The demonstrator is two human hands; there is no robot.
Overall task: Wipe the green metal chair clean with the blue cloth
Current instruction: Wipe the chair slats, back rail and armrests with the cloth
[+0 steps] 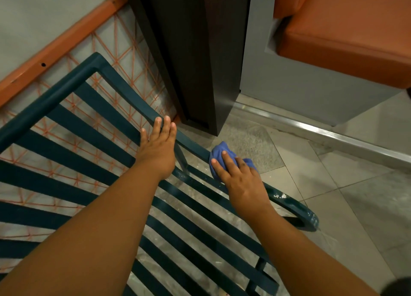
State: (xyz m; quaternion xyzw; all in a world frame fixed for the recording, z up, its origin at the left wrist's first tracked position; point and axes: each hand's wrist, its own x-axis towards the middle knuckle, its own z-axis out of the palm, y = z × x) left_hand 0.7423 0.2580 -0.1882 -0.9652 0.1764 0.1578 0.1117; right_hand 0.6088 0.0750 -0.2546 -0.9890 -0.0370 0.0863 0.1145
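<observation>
The dark green metal chair (73, 115) fills the lower left, its slatted back and seat running diagonally. My left hand (159, 147) lies flat on the right side rail of the backrest, fingers spread, holding nothing. My right hand (239, 180) presses a bunched blue cloth (219, 152) onto the same rail where it bends into the armrest. White paint chips mark the curved armrest end (307, 215) below my right hand. Part of the cloth is hidden under my fingers.
A dark wooden column (193, 57) stands just behind the chair. An orange cushioned bench (347, 35) on a grey base sits at the upper right. Behind the chair's slats is an orange-framed mesh panel (73, 35). The floor (355, 195) is grey tile.
</observation>
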